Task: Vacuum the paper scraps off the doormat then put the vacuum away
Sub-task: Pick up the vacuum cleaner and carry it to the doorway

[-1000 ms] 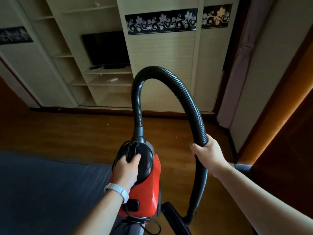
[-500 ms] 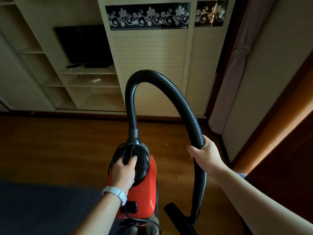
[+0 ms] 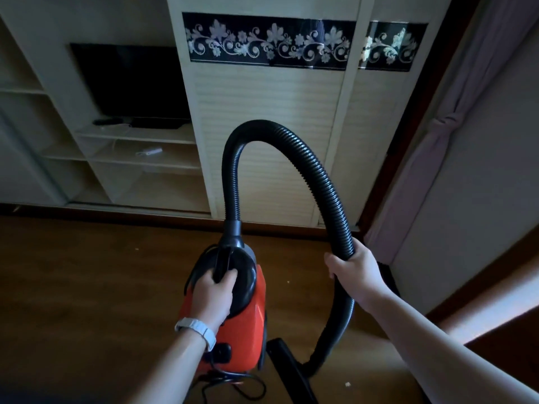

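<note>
The red vacuum [image 3: 233,325] hangs above the wooden floor [image 3: 87,287], just short of the cabinet [image 3: 262,141]; the left hand [image 3: 213,295] is clenched around its black carry handle [image 3: 223,262]; the right hand [image 3: 354,266] grips the black hose [image 3: 306,170], which arches up before the cabinet's slatted door; the nozzle [image 3: 291,371] trails beside the vacuum; bare floor lies open to the vacuum's left; a curtain [image 3: 423,170] and wall crowd its right.
</note>
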### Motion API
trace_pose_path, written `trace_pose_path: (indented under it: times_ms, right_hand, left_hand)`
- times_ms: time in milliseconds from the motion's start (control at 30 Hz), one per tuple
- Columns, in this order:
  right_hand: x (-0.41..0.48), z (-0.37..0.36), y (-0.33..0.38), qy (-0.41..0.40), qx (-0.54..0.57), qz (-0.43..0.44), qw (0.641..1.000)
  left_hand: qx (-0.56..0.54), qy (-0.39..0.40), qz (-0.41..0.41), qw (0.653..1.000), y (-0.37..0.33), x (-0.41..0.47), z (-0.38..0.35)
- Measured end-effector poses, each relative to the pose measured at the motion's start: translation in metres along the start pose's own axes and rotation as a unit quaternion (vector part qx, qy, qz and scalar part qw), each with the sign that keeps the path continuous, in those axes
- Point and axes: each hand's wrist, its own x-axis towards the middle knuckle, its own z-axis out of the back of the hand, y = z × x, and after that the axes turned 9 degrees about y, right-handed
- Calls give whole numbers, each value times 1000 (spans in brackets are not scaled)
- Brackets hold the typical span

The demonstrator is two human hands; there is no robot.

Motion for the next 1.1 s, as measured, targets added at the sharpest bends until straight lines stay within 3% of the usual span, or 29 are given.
trace_pose_path:
  times_ms: [333, 800, 1100]
  right_hand:
    - [149, -74, 38, 82, -11, 18, 996]
    - [422, -209, 99, 267, 5, 31, 963]
    - [500, -312, 161, 334, -70, 102, 935]
  left_hand:
    - [-18, -64, 39, 997, -18, 116, 58]
    - [-24, -202, 131, 970, -65, 301, 131]
    - [-69, -288, 155, 943, -77, 347, 206]
